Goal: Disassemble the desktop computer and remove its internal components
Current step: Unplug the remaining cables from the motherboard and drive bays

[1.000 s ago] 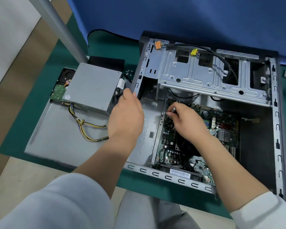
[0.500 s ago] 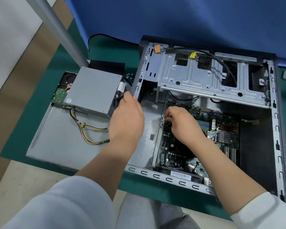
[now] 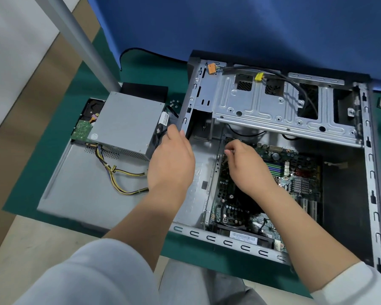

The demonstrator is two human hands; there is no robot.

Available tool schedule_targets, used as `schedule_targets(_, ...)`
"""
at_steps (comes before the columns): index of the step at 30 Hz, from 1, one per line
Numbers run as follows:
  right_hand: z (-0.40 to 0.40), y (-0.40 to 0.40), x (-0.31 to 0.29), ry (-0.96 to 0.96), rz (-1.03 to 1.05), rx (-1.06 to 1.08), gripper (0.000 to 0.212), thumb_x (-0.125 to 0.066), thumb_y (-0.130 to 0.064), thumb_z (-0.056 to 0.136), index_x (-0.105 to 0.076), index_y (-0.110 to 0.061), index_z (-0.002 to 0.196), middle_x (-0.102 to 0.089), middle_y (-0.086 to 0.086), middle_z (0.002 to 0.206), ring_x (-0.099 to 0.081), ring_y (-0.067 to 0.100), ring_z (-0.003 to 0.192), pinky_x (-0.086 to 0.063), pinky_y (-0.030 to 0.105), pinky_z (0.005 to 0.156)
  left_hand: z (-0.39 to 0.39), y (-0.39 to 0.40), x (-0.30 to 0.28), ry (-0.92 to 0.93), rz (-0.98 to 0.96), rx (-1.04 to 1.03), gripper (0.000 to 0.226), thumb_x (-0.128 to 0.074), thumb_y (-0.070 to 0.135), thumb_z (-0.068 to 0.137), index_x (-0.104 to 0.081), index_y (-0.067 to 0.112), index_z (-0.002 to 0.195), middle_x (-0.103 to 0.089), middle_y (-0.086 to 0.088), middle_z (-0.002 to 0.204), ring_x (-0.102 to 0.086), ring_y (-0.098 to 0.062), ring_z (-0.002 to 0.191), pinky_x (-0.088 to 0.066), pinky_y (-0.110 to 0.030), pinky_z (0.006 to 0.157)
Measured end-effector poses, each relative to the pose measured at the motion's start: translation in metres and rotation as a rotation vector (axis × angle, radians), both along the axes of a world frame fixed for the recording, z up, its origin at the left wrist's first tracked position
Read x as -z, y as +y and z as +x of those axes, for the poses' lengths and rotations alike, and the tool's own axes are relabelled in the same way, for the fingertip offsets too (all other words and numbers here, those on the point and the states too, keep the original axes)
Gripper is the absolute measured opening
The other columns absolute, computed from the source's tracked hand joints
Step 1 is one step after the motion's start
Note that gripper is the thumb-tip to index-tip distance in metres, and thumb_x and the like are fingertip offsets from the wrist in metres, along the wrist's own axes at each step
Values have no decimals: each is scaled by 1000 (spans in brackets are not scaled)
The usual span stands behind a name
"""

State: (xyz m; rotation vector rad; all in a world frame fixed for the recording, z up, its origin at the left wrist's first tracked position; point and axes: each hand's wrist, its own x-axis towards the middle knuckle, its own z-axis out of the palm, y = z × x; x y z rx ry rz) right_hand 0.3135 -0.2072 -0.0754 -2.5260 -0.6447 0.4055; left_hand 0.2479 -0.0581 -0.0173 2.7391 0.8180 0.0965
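Worktop [image 3: 53, 172]: covered by a green mat; it carries every item below.
Computer case [image 3: 370, 172]: lies open on its side at the right half of the worktop, back edge against the blue screen.
Side panel [image 3: 79, 194]: flat at the left edge of the case, toward the worktop's front left.
Power supply [image 3: 125, 119]: already out, resting on the far end of the side panel, yellow and black leads trailing forward.
Drive cage [image 3: 262, 106]: still fixed across the far side of the case, empty as far as can be seen.
Motherboard [image 3: 295, 179]: the task's present item, still seated on the case floor.
Left hand [image 3: 172, 159]: fingers curled over the case's left wall near its far corner, gripping it, probably to steady the chassis.
Right hand [image 3: 249, 168]: fingertips drawn together at the board's far-left corner, pinching something small; what it is cannot be made out.
Step in hand: likely freeing a connector or fastener at that corner.
Procedure: pull straight up, do not twist; keep the chassis braced; avoid flexing the board.
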Motion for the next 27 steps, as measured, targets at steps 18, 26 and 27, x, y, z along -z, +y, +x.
schedule_targets(18, -2, 1, -5, -187, -183, -55, 26, -34, -33, 99, -50, -17, 112, -64, 1, 100, -49, 24, 92, -34, 37, 78, -1, 0, -1, 7, 14, 22, 32, -19, 24, 102, -39, 5, 117, -61, -15, 95, -60, -32, 76, -32, -31, 56)
schedule_targets(26, -3, 2, -6, -140, -122, -58, 30, -39, -29, 97, -45, -16, 124, -61, 3, 111, -47, 25, 101, -35, 39, 83, 0, 0, -1, -1, 7, 15, 32, -19, 24, 102, -39, 4, 118, -61, -15, 95, -59, -31, 75, -30, -30, 54)
schedule_targets(27, -3, 2, -6, -160, -147, -57, 28, -37, -33, 99, -47, -17, 119, -63, 2, 104, -48, 25, 97, -34, 39, 81, -1, 0, -1, -2, 3, 11, 33, -19, 24, 102, -39, 4, 118, -61, -15, 95, -59, -32, 75, -31, -31, 54)
